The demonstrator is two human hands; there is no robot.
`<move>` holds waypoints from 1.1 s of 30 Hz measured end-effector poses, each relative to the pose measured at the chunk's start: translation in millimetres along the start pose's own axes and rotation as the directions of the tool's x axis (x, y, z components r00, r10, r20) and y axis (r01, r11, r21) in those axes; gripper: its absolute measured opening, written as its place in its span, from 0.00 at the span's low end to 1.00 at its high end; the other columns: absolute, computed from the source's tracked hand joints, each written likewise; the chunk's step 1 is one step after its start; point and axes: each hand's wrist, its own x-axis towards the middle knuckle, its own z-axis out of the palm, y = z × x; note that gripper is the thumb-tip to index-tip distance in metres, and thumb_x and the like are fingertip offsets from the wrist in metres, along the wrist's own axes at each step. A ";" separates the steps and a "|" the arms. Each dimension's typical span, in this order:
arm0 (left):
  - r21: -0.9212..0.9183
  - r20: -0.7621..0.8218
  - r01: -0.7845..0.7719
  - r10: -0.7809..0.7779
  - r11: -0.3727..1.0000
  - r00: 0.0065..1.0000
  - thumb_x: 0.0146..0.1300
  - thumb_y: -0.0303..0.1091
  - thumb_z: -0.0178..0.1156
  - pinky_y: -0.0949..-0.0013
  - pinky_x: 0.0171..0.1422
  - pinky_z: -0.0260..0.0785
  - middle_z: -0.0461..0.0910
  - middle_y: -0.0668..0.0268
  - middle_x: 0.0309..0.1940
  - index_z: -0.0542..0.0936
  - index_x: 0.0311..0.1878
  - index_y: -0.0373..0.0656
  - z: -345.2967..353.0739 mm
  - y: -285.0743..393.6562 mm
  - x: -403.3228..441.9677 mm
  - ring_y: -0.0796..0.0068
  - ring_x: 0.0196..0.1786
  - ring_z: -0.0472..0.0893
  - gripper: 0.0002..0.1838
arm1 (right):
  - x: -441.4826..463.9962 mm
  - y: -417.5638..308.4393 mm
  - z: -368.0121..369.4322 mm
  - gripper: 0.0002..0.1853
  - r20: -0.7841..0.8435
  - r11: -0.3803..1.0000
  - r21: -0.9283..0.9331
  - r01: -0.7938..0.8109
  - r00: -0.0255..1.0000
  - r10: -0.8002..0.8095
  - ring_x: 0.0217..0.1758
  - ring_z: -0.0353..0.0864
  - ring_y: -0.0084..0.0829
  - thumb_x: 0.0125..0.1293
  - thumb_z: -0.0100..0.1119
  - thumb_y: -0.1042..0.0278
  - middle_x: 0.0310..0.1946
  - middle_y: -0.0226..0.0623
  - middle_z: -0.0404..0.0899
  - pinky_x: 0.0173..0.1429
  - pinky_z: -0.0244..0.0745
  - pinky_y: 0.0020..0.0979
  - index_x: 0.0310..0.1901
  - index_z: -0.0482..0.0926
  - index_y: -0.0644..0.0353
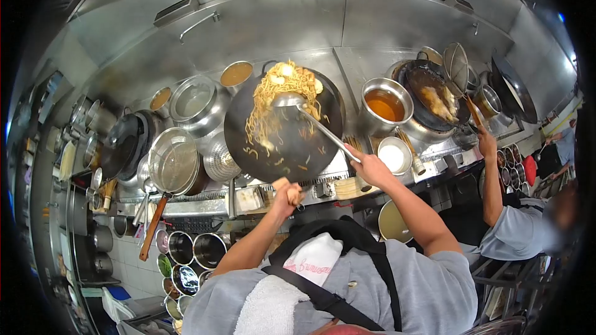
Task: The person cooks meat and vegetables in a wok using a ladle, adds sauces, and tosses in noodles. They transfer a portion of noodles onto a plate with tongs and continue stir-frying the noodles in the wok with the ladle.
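A large dark wok (pixel 282 149) is in front of me, its far side raised and heaped with noodles (pixel 292 80) and pale pieces; loose strands are scattered down its near side. My left hand (pixel 289 196) is closed at the wok's near rim, around its handle, with a pale tan piece showing at the grip. My right hand (pixel 370 170) is wrapped round the long metal handle of a ladle (pixel 323 129). The ladle's bowl lies against the noodles, near the middle of the wok.
On the right are a pot of amber liquid (pixel 385 105) and a white bowl (pixel 394 155). A co-worker's hand (pixel 487 142) holds a strainer (pixel 456 68) beside another wok (pixel 422 108). Strainers (pixel 174 158) and pots (pixel 192 99) stand left; several containers (pixel 181 248) sit below.
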 end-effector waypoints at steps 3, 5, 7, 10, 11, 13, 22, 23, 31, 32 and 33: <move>0.009 -0.090 -0.096 0.096 0.995 0.991 0.61 0.37 0.55 0.60 0.33 0.77 0.78 0.62 0.30 0.75 0.37 0.42 27.3 17.5 0.3 0.69 0.29 0.79 0.09 | -29.8 10.7 -7.0 0.31 0.000 0.982 0.171 0.077 0.997 -0.078 0.34 0.81 0.52 0.69 0.53 0.62 0.30 0.54 0.81 0.43 0.74 0.45 0.73 0.60 0.36; -0.160 -0.144 -0.094 0.071 0.983 0.987 0.56 0.33 0.58 0.67 0.24 0.68 0.75 0.62 0.23 0.72 0.27 0.45 51.7 53.9 20.4 0.67 0.20 0.72 0.07 | -53.5 15.9 -22.4 0.30 0.132 0.947 0.319 -0.035 0.991 -0.007 0.28 0.79 0.38 0.69 0.54 0.64 0.28 0.46 0.81 0.41 0.74 0.38 0.73 0.61 0.38; -0.177 -0.174 -0.041 0.010 0.983 0.985 0.56 0.32 0.57 0.66 0.23 0.66 0.74 0.62 0.22 0.72 0.28 0.44 46.0 61.4 21.7 0.67 0.20 0.71 0.05 | -85.3 2.2 -54.4 0.29 0.297 0.920 0.351 -0.176 0.952 0.068 0.26 0.73 0.26 0.69 0.55 0.66 0.29 0.40 0.81 0.39 0.74 0.32 0.72 0.64 0.40; -0.028 -0.164 0.051 -0.055 0.998 0.985 0.68 0.38 0.52 0.61 0.31 0.75 0.75 0.62 0.22 0.73 0.31 0.43 66.6 62.2 0.0 0.66 0.21 0.74 0.11 | -92.7 0.7 -69.3 0.29 0.350 0.947 0.275 -0.164 0.935 0.060 0.28 0.77 0.31 0.68 0.58 0.66 0.40 0.43 0.84 0.43 0.75 0.33 0.71 0.66 0.41; -0.212 0.127 0.033 -0.006 0.977 0.992 0.66 0.37 0.52 0.60 0.32 0.77 0.74 0.62 0.22 0.73 0.30 0.45 63.3 65.0 2.1 0.66 0.22 0.75 0.10 | -81.0 12.7 -54.5 0.29 0.229 0.980 0.198 0.000 0.972 -0.046 0.32 0.80 0.38 0.67 0.58 0.66 0.41 0.46 0.84 0.44 0.75 0.36 0.70 0.66 0.39; -0.165 -0.150 -0.045 0.020 0.985 0.988 0.64 0.36 0.54 0.60 0.32 0.75 0.75 0.64 0.24 0.73 0.31 0.47 72.7 69.4 29.1 0.65 0.25 0.75 0.06 | -51.8 19.6 -28.3 0.29 0.130 0.996 0.035 0.086 0.988 -0.089 0.43 0.81 0.53 0.67 0.58 0.62 0.42 0.54 0.82 0.48 0.75 0.45 0.69 0.66 0.33; -0.055 -0.176 -0.073 0.062 0.996 0.982 0.65 0.38 0.55 0.62 0.31 0.79 0.77 0.59 0.27 0.75 0.39 0.39 30.6 7.2 -15.3 0.65 0.26 0.79 0.11 | -10.6 -27.9 7.4 0.30 -0.014 0.993 0.118 0.029 1.000 -0.027 0.37 0.81 0.55 0.69 0.54 0.63 0.34 0.58 0.80 0.46 0.73 0.47 0.72 0.61 0.38; -0.061 -0.120 -0.058 0.051 0.996 0.992 0.62 0.35 0.55 0.61 0.31 0.79 0.77 0.60 0.29 0.75 0.39 0.39 27.0 16.6 -11.2 0.65 0.27 0.79 0.09 | -24.6 -17.2 9.9 0.30 -0.002 0.971 0.230 0.059 0.998 -0.060 0.30 0.79 0.46 0.69 0.54 0.64 0.29 0.52 0.79 0.40 0.73 0.43 0.73 0.61 0.41; -0.149 -0.177 0.006 -0.033 0.989 0.984 0.64 0.39 0.53 0.59 0.34 0.78 0.77 0.59 0.29 0.74 0.35 0.43 44.0 72.4 97.2 0.62 0.29 0.79 0.10 | -52.4 -7.2 15.8 0.30 0.216 0.646 0.730 -0.225 0.972 0.095 0.13 0.59 0.16 0.74 0.50 0.66 0.17 0.22 0.60 0.15 0.57 0.23 0.75 0.55 0.46; -0.151 -0.178 0.003 -0.030 0.989 0.984 0.64 0.39 0.53 0.59 0.34 0.78 0.77 0.59 0.29 0.74 0.35 0.43 35.9 69.7 106.2 0.62 0.29 0.79 0.10 | -36.3 -7.6 28.7 0.31 0.218 0.547 0.794 -0.264 0.965 0.149 0.13 0.59 0.16 0.74 0.50 0.66 0.17 0.21 0.60 0.15 0.57 0.23 0.76 0.54 0.47; -0.112 -0.128 0.015 -0.029 0.994 0.991 0.65 0.42 0.54 0.57 0.37 0.79 0.78 0.59 0.29 0.74 0.36 0.42 27.8 68.4 116.7 0.60 0.30 0.79 0.12 | -17.4 -8.1 46.9 0.32 0.222 0.439 0.850 -0.291 0.954 0.202 0.13 0.59 0.16 0.74 0.50 0.65 0.17 0.21 0.60 0.15 0.56 0.23 0.76 0.52 0.47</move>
